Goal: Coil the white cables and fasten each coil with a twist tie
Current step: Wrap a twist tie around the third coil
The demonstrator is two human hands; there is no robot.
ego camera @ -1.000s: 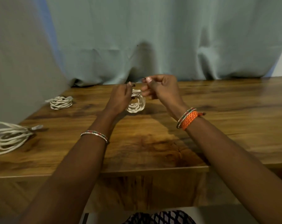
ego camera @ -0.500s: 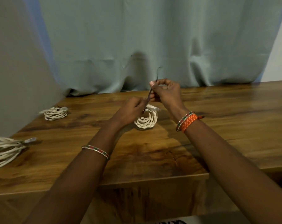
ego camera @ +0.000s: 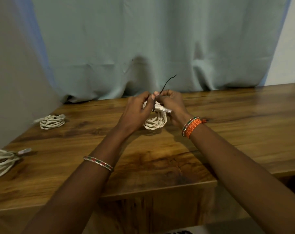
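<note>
Head view, starting nearest you: your two forearms reach forward over the front edge of the wooden table [ego camera: 160, 166]. Your left wrist carries a thin beaded bangle [ego camera: 98, 163], and your right wrist wears an orange braided band [ego camera: 192, 126] with a beaded bangle just beside it.

At the near left edge of the table lies a loose bundle of white cable [ego camera: 1, 162], partly cut off by the frame, with a clear plug tip [ego camera: 24, 151] pointing right.

Farther in, near the middle of the table, your hands meet over a coiled white cable [ego camera: 156, 123]. The coil stands on edge, its lower loops touching the table, between your two hands. A white connector with a clear plug [ego camera: 162, 108] sticks out to the right across the top of the coil. Your left hand [ego camera: 136, 110] has its fingers curled, with thumb and forefinger pinching a dark twist tie [ego camera: 167, 81] near the top of the coil. Your right hand [ego camera: 173, 103] is curled behind the coil, its thumb and fingers closed on the same tie just beside your left fingertips. The tie's free end rises up and to the right, slightly wavy, above both hands. How far the tie wraps round the coil is hidden by your fingers.

Well apart to the left, toward the back, a second coil [ego camera: 52, 122] of white cable lies flat on the table.

Beyond the table's far edge hangs a pale blue-green curtain [ego camera: 151, 39].
</note>
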